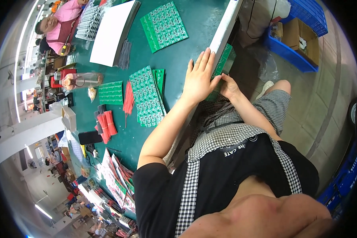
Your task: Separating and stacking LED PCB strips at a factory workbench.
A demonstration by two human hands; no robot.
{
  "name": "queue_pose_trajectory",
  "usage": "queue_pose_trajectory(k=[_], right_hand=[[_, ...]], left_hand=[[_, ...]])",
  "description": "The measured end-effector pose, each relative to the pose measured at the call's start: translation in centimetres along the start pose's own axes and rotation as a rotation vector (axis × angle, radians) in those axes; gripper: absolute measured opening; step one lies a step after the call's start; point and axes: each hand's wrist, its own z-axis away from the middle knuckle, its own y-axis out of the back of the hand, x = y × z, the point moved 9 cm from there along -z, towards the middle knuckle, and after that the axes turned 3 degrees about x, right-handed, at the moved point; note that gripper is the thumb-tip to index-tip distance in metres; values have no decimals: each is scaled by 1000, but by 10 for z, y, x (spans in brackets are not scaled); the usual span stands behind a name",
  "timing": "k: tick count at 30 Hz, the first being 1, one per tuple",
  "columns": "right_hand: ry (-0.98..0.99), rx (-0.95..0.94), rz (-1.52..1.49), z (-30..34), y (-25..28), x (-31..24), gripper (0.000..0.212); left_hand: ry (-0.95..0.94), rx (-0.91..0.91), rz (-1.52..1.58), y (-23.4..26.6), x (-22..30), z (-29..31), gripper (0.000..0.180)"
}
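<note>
A green circuit board panel (pixel 225 59) stands tilted at the white front edge of the table. My left hand (pixel 200 77) lies flat against that edge with its fingers stretched out, its thumb beside the panel. Just below, my right hand (pixel 231 88) has its fingers closed on the panel's lower part, the thumb pointing toward my left thumb. The hands partly cover the panel, so its lower end is hard to make out. To the left of my hands lies a stack of circuit board panels (pixel 146 97) on the green table (pixel 123 139).
Red wires (pixel 128 99), bundled red wires (pixel 106 125), a clear bottle (pixel 83 79), a phone (pixel 90 137) and white sheets (pixel 113 33) lie on the table. Another board panel (pixel 164 27) lies at the far side. Blue crates (pixel 293 57) stand on the floor to the right. A co-worker (pixel 63 25) is opposite.
</note>
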Motion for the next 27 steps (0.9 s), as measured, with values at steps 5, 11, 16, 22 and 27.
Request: queue_pose_trajectory(k=[5,11,16,22,27], right_hand=[[66,-15,71,13,-20,-13,37],[45,54,86,23,-24,-18,31],[59,175,185,30,-21,-25,30],[52,253,236,35,-25,-26,28],[43,232,217,41,-31,-29,26]], left_hand=[[12,7,5,3,-1,0,70],[-1,19,4,2,2,1,70],[-13,32,8,4,1,1,70],[-40,66,-32,9,0,7,67],[-201,-200,-127,5,39,50,85]])
